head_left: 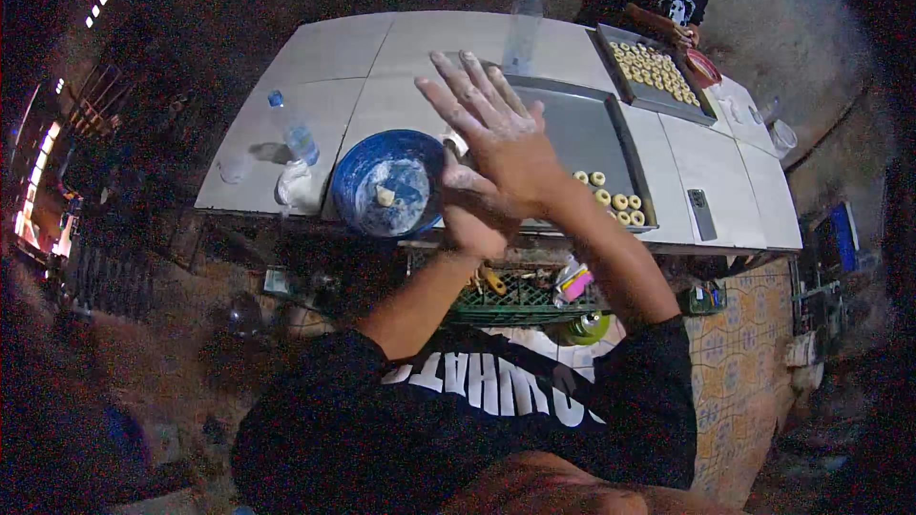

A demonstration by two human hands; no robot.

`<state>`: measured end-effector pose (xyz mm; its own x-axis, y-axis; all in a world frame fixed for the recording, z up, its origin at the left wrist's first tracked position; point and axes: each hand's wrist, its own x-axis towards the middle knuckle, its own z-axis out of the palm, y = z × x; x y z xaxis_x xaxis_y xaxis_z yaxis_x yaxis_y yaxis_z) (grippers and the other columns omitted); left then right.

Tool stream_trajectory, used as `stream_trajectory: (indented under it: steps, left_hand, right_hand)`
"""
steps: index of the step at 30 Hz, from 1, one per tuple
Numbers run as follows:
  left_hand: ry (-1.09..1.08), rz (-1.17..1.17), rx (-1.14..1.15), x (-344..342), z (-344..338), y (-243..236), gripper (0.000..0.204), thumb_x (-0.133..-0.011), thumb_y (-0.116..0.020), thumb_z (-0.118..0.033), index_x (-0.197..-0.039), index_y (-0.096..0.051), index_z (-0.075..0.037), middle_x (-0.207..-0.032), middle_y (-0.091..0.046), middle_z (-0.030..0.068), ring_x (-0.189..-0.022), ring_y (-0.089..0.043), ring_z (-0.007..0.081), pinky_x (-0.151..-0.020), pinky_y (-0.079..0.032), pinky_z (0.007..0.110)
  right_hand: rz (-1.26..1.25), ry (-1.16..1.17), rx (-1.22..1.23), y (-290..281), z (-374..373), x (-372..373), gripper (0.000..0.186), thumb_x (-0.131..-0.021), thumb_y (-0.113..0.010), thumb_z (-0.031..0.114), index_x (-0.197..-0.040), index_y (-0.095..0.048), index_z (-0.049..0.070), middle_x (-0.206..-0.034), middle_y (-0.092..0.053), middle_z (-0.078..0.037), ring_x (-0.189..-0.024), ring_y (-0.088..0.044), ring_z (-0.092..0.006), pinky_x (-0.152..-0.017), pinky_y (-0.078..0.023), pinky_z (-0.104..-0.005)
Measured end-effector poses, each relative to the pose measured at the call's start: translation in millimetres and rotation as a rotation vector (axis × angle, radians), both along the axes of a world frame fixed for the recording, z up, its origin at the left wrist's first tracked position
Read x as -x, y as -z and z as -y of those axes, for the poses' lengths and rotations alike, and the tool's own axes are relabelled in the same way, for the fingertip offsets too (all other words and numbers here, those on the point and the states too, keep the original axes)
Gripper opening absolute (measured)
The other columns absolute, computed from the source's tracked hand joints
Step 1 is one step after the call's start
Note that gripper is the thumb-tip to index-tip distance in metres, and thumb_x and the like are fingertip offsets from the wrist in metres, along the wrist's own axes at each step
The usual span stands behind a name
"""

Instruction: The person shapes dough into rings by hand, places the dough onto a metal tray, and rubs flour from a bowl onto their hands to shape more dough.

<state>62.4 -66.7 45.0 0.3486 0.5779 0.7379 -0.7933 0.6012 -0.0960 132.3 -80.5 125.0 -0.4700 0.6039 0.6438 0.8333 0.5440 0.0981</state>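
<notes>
My right hand (496,133) lies across my left hand, fingers stretched out and spread, dusted white. Beneath it, palm against palm, is my left hand (472,224); its fingers are mostly hidden. A pale patch (456,143) shows at the edge of the hands; whether it is dough or floured skin I cannot tell. Just left of them stands a blue bowl (345,181) with white flour and a small lump of dough (385,195) in it. Behind my right forearm is a grey baking tray (582,133) holding several ring-shaped dough pieces (620,201) at its near right corner.
Clear bottles (523,33) (300,138) and a white bag (298,186) stand on the tiled table (324,48). A phone (701,215) lies right. A person (668,0) works beyond a second, fuller tray (701,113) and red bowl (704,67). Below is a green crate (506,296).
</notes>
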Motion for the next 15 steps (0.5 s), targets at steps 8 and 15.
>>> stream_trajectory:
  steps: [8, 15]
  left_hand:
    - [-0.637, -0.833, -0.271, 2.1, -25.3, 35.2, 0.089, -0.097, -0.026, -0.074, -0.164, -0.011, -0.018, -0.171, -0.009, 0.0124, -0.158, -0.002, 0.0252, -0.126, 0.001, 0.046]
    - [-0.182, -0.556, 0.19, 41.6, -19.2, -8.9, 0.086, -0.098, -0.028, -0.073, -0.162, -0.021, -0.016, -0.167, -0.023, 0.0125, -0.154, -0.022, 0.0283, -0.125, -0.017, 0.047]
  right_hand:
    - [0.001, -0.341, 0.284, 18.4, 21.7, 38.1, 0.095, -0.09, -0.031, 0.082, -0.16, -0.032, 0.017, -0.167, -0.023, -0.017, -0.154, -0.018, -0.0428, -0.123, -0.011, -0.0588]
    - [-0.201, -0.149, 0.272, 45.4, -10.9, -1.9, 0.091, -0.093, -0.046, 0.069, -0.159, -0.031, 0.009, -0.165, -0.022, -0.024, -0.153, -0.017, -0.0479, -0.123, -0.012, -0.0587]
